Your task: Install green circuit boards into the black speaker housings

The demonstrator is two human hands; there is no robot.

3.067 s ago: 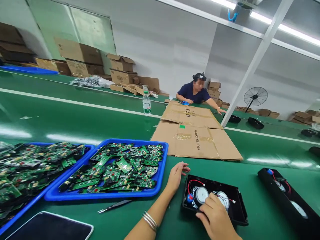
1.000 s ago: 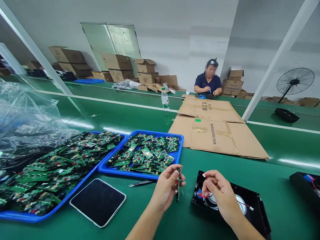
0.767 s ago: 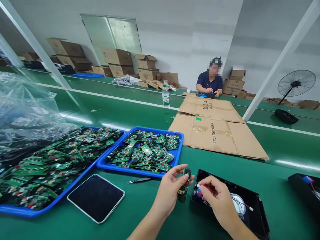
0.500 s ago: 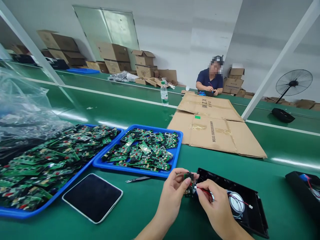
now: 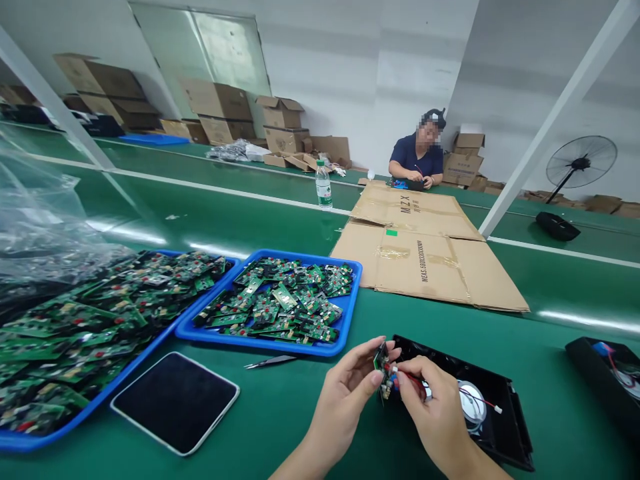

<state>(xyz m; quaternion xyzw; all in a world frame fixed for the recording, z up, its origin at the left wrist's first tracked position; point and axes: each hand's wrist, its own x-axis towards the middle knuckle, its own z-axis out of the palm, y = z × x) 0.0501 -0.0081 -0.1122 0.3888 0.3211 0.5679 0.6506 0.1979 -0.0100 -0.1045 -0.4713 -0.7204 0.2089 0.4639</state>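
Observation:
My left hand [image 5: 350, 390] pinches a small green circuit board [image 5: 383, 369] upright at the near left corner of an open black speaker housing [image 5: 493, 430]. My right hand [image 5: 433, 413] is closed on a red wire with a white plug [image 5: 400, 373], pressed against that board. Inside the housing a round silver speaker [image 5: 473, 400] shows, with a second red wire and white plug [image 5: 493, 408] lying loose. Just left, a blue tray [image 5: 280, 343] holds several green circuit boards.
A larger blue tray [image 5: 107, 393] of boards sits far left under a clear plastic bag [image 5: 45, 220]. A dark phone [image 5: 175, 402] and tweezers [image 5: 273, 361] lie near me. Flattened cardboard [image 5: 425, 260], a water bottle [image 5: 323, 187], another black housing [image 5: 607, 373] and a seated person [image 5: 417, 157] lie beyond.
My left hand picked a board from the tray and brought it to the housing corner. My right hand lifted the red wire's plug and moved it onto the board.

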